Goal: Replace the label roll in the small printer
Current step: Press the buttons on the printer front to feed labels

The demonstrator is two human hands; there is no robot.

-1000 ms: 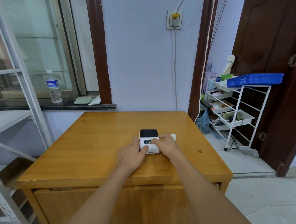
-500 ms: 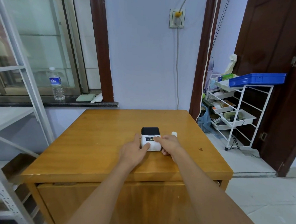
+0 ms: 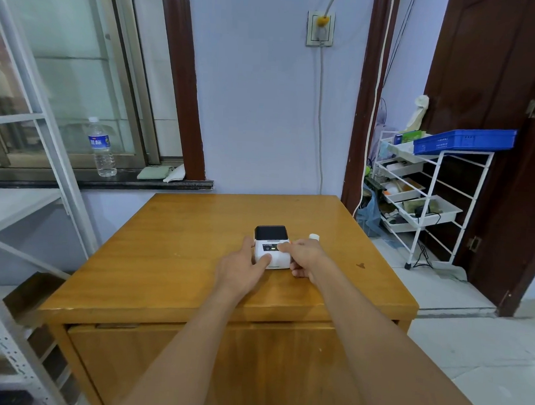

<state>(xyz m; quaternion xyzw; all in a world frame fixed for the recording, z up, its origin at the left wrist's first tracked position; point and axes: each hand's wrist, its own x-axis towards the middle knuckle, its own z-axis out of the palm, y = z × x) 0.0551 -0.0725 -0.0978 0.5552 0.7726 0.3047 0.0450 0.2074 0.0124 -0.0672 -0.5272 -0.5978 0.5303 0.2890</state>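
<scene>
Both hands have barely shifted on the small printer (image 3: 271, 247) since a second ago; only the view has tilted.

Left hand (image 3: 242, 269) cups the printer's left side, thumb on its white front; right hand (image 3: 304, 256) presses a finger on the top panel, the other fingers curled at its right side. It sits mid-way across the wooden table (image 3: 168, 259) (black lid shut). A small white roll (image 3: 314, 236) stands just beyond the right hand.

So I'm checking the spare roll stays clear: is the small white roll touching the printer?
Apart. The head view shows bare tabletop between the white roll and the printer.
</scene>
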